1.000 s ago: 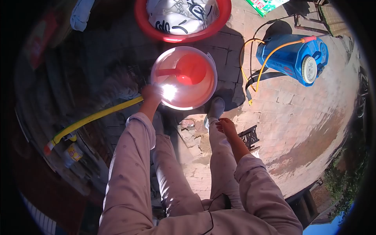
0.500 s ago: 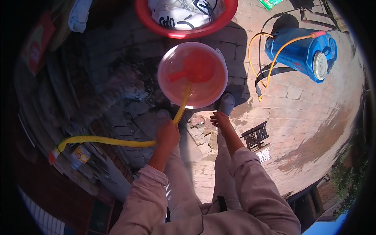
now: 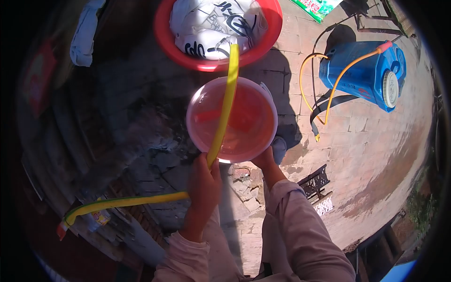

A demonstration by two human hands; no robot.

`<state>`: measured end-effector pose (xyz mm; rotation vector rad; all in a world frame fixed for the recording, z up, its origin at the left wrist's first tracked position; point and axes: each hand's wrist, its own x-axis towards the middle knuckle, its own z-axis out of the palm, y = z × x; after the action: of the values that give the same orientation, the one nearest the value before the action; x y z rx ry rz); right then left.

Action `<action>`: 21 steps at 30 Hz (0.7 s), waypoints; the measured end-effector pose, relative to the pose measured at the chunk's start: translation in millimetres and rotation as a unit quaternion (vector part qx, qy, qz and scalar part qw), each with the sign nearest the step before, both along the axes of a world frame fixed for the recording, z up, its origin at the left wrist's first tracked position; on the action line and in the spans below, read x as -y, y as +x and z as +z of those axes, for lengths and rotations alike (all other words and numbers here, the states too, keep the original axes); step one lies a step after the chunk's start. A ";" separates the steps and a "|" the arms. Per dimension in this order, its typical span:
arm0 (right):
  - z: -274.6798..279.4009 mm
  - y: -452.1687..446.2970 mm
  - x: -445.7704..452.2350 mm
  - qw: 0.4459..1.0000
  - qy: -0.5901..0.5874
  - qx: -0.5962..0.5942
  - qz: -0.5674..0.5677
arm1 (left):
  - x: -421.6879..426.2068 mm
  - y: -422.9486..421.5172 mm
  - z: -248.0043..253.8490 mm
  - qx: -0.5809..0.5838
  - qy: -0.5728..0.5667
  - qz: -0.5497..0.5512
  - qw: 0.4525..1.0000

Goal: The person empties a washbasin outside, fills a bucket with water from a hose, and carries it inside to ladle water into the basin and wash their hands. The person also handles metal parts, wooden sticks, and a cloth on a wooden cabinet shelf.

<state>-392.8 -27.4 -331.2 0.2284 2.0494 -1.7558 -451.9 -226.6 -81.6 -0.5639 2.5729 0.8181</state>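
Note:
My left hand (image 3: 205, 183) is closed around a yellow hose (image 3: 225, 103). The hose's front length rises across the pink bucket (image 3: 193, 129), and its tip overlaps the white cloth with black lettering (image 3: 206, 28) in the red basin (image 3: 162, 40). Behind my hand the hose runs left to a reddish end piece. In the bucket is water, with a red dipper (image 3: 246, 113) in it. My right hand (image 3: 266, 159) is at the bucket's near right side, against or just under its rim. Its fingers are hidden behind the bucket.
A blue backpack sprayer (image 3: 352, 70) with an orange hose and black strap lies on the brick paving to the right. A green packet (image 3: 317, 8) is at the top. Stacked boards (image 3: 70, 136) line the left side. My shoe (image 3: 279, 148) stands beside the bucket.
The hose tip has come up out of the bucket and swung forward to the basin. My right hand has moved from beside my leg to the bucket's side. The view has tilted forward slightly.

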 end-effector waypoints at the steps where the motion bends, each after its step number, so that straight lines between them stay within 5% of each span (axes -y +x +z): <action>1: 10.0 -10.0 5.8 1.000 -0.016 -0.001 -0.014 | -0.2 -22.8 -18.9 -0.037 -0.023 -0.024 0.999; 5: -20.3 -13.1 16.3 0.992 -0.084 -0.004 -0.089 | 28.3 -115.8 -72.5 -0.014 -0.228 -0.159 0.961; 8: -77.3 18.3 9.2 0.995 -0.093 0.008 0.023 | 60.1 -134.6 -100.4 -0.033 -0.257 -0.182 0.949; 11: -31.3 8.7 10.2 0.996 0.065 -0.053 0.014 | 84.6 -125.4 -120.9 -0.066 -0.252 -0.219 0.940; 13: -67.1 54.5 -2.7 0.985 -0.071 0.114 -0.111 | 88.9 -116.3 -116.1 -0.087 -0.248 -0.233 0.936; 16: -30.6 76.2 -22.0 0.924 -0.132 0.234 -0.271 | 75.1 -89.4 -83.1 -0.242 -0.088 -0.162 0.953; 19: 72.1 30.7 -7.7 0.845 -0.140 0.299 -0.420 | 69.8 -31.9 -45.3 -0.226 0.011 -0.129 0.966; 21: 94.5 12.4 -1.0 0.841 -0.204 0.282 -0.413 | 72.5 15.9 -18.8 -0.165 0.076 -0.088 0.980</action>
<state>-380.4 -26.4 -236.7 1.4685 1.1475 -2.1592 -436.1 -299.1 -100.4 -0.1617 2.7697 1.1115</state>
